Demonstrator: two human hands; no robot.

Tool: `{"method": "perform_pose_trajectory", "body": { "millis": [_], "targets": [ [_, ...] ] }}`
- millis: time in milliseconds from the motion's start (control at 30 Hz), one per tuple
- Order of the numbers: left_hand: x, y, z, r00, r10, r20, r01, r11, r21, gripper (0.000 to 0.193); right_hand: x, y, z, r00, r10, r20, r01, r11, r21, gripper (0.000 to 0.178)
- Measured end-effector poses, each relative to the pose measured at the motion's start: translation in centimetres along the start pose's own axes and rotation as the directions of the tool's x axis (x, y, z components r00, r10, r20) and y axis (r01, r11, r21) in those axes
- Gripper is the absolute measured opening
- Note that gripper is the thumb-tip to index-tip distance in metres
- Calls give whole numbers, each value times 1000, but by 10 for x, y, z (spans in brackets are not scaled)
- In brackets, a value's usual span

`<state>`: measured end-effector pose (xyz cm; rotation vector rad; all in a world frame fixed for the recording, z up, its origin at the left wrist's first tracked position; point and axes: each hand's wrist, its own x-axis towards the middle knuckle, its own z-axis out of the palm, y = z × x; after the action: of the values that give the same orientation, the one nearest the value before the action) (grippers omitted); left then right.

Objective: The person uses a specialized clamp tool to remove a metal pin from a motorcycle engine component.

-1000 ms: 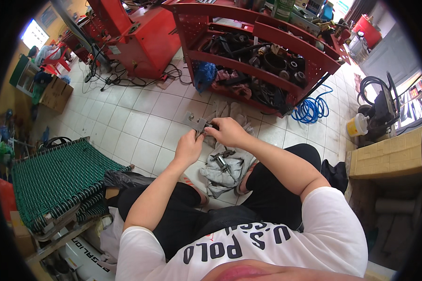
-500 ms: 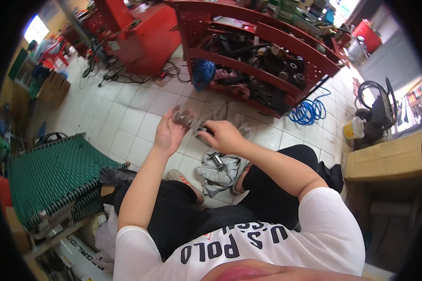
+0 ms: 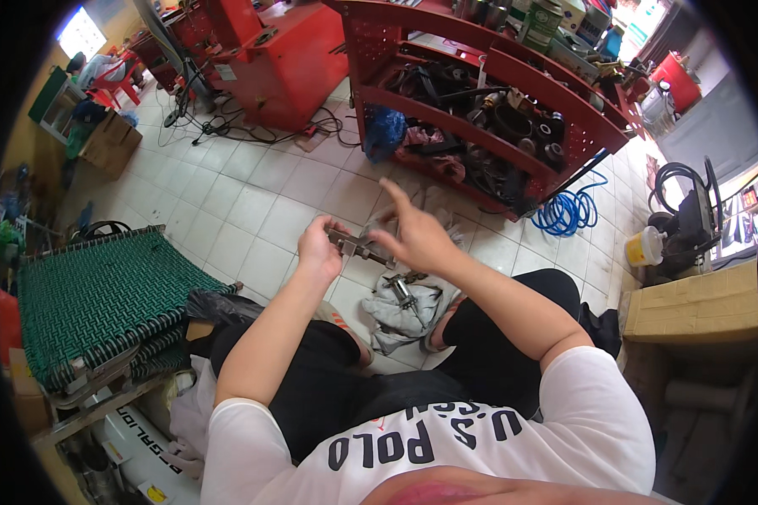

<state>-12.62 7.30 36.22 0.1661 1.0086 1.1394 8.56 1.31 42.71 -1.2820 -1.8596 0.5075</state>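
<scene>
My left hand [image 3: 318,252] is closed around one end of a long, narrow grey-brown metal part [image 3: 362,250] with a small block on it; its exact kind I cannot make out. The part's free end points toward my right hand [image 3: 423,236], whose fingers are spread with nothing in them, just beside the metal. Below, between my feet, a shiny metal cylinder with a thin rod [image 3: 402,292] lies on a crumpled grey cloth [image 3: 387,326]. Another greyish cloth [image 3: 438,206] lies on the tiles beyond my hands, partly hidden by the right one.
A red tool cart [image 3: 488,135] full of dark parts stands ahead, with a coiled blue hose [image 3: 567,210] beside it. A green woven folding bed [image 3: 101,295] is at my left, a cardboard box [image 3: 691,303] at my right. Black cables [image 3: 227,133] trail across the tiled floor.
My right hand has let go of the metal part and spread its fingers. My left hand's fingers have closed around it, and the part now points down to the right. The whole view has shifted slightly.
</scene>
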Motion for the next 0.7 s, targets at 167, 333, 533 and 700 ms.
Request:
{"method": "perform_pose_trajectory", "body": {
  "millis": [167, 333, 533, 700],
  "targets": [
    [-6, 1, 2, 999, -21, -40, 20, 999, -35, 10, 12, 9, -26, 994, -87, -61, 82, 993, -83, 85],
    [-12, -5, 7, 998, -49, -39, 50, 999, 21, 10, 8, -5, -25, 961, -269, -69, 253, 951, -178, 95],
    [-9, -6, 3, 999, -53, 10, 52, 997, 65, 9, 3, -9, -25, 880, -440, -177, 411, 894, -178, 97],
    [1, -6, -9, 998, -62, -26, 64, 996, 58, 10, 4, -22, -30, 997, -32, -66, 31, 999, -17, 80]
  ]
}}
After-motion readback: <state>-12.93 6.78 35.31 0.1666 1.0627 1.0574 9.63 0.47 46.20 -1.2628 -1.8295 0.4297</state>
